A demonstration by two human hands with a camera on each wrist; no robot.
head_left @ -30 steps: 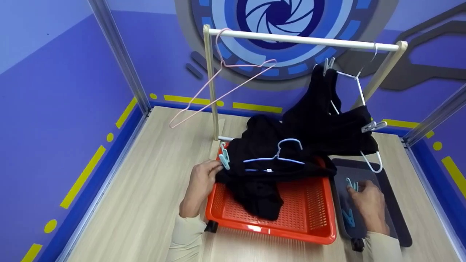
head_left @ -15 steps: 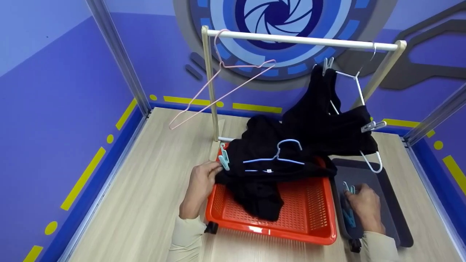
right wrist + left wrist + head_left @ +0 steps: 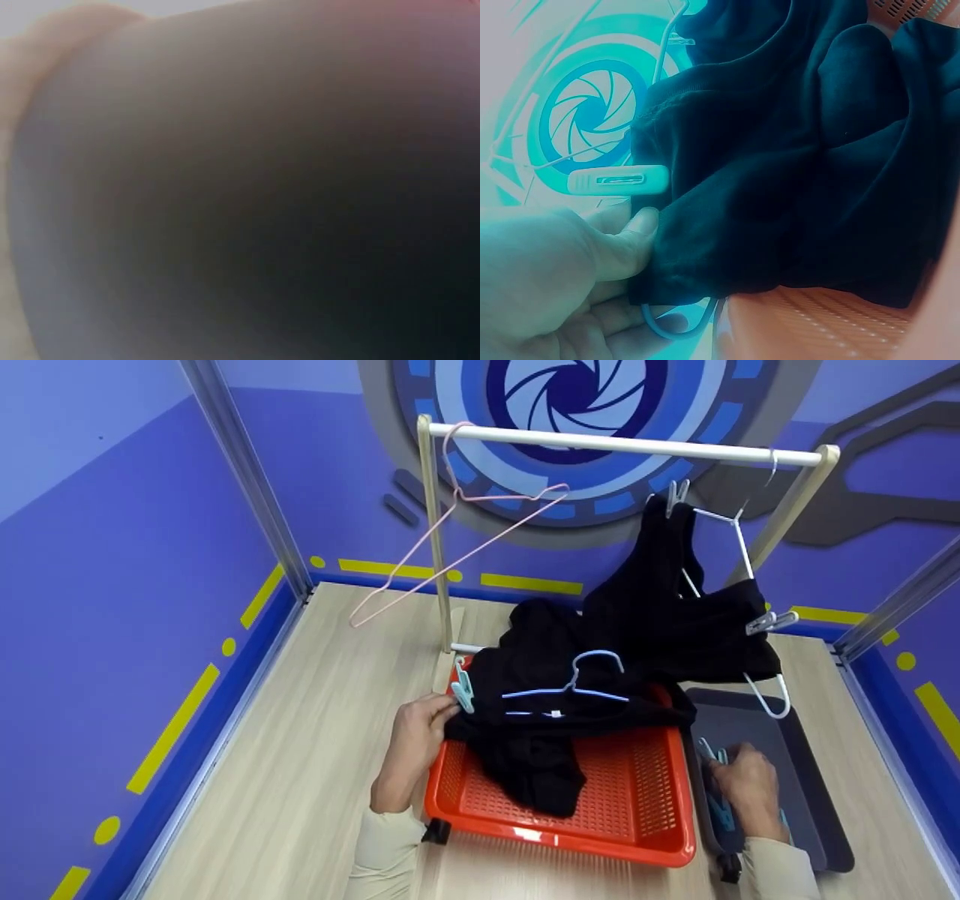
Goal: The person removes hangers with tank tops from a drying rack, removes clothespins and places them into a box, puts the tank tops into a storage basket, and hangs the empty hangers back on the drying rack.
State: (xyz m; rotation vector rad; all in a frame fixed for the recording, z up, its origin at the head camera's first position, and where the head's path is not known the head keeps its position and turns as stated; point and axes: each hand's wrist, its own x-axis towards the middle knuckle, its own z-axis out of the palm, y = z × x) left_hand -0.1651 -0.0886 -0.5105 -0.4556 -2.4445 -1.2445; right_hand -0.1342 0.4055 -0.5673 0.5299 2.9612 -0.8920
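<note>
A black top (image 3: pixel 517 682) lies across the red basket, with a blue hanger (image 3: pixel 574 682) poking out of its neckline. At its left shoulder a light-blue clothespin (image 3: pixel 463 690) is clipped, also visible as a pale clothespin (image 3: pixel 619 180) in the left wrist view. My left hand (image 3: pixel 414 735) pinches the cloth between thumb and fingers just below that pin. My right hand (image 3: pixel 750 787) holds another light-blue clothespin (image 3: pixel 705 748) low over the grey tray. Beneath it in the tray lies a further clothespin (image 3: pixel 721 814), partly hidden by the hand. The right wrist view is a dark blur.
The red basket (image 3: pixel 559 840) stands left of the grey tray (image 3: pixel 814 802). Behind them rises a rack with a white rail (image 3: pixel 622 441). On it hang a pink hanger (image 3: pixel 450 562) and a white hanger (image 3: pixel 780 697) with another black garment (image 3: pixel 660 607) pinned by grey clothespins.
My right hand has moved left and a little down over the tray, carrying its clothespin along. The left hand keeps its hold on the top in the same spot.
</note>
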